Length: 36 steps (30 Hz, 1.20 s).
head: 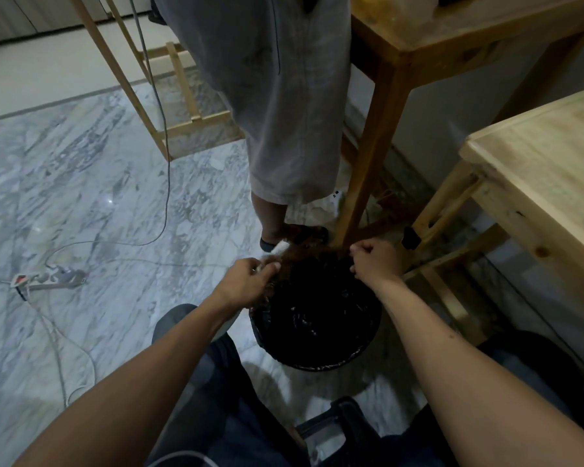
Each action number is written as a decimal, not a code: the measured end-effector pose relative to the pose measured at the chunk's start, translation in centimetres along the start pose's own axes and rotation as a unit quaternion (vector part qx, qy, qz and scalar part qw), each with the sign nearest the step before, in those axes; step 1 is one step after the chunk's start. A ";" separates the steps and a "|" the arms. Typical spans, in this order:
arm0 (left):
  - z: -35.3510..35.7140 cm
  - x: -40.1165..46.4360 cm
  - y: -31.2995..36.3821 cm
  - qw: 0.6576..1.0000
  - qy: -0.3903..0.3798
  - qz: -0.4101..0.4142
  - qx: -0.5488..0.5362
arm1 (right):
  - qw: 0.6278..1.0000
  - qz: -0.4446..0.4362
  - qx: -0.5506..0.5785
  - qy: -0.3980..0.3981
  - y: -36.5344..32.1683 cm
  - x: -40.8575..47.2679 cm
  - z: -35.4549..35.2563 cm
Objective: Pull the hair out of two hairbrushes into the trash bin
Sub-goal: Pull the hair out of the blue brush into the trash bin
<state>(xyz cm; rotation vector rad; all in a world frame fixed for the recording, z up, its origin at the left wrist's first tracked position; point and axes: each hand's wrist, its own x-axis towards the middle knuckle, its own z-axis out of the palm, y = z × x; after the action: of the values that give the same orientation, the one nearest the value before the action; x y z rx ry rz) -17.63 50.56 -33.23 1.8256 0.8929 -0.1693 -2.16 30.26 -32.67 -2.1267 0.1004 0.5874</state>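
Note:
A round trash bin (361,345) lined with a black bag stands on the floor between my knees. Above its far rim my left hand (250,281) grips a white hairbrush (279,247), whose white end sticks out past my fingers. A thick tuft of brown hair (311,254) stretches from the brush across to my right hand (375,261), which is closed on the hair's other end. Both hands hover over the bin's far half. The brush's bristles are hidden by hair and fingers. Only one hairbrush is in view.
Another person's leg (294,129) in light trousers stands just beyond the bin, foot (297,234) beside it. Wooden table legs (368,156) rise at right, a pale wooden tabletop (547,170) far right. A power strip (44,278) and cables lie on the marble floor at left.

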 end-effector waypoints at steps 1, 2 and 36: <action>-0.5 0.4 -0.4 0.999 0.032 -0.010 -0.014 | 1.000 0.022 0.015 0.012 0.1 0.0 -0.4; -1.1 0.8 -0.9 0.997 0.067 -0.022 -0.025 | 0.998 0.045 0.026 0.018 0.2 0.0 -0.9; 1.7 -1.4 3.4 0.991 -0.063 -0.033 -0.111 | 0.960 -0.058 -0.054 -0.267 0.1 -1.0 1.5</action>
<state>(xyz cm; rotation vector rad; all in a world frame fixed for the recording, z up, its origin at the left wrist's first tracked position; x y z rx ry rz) -15.94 47.86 -30.78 1.5620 0.8482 -0.2160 -3.65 31.18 -33.03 -1.9867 -0.3627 1.0933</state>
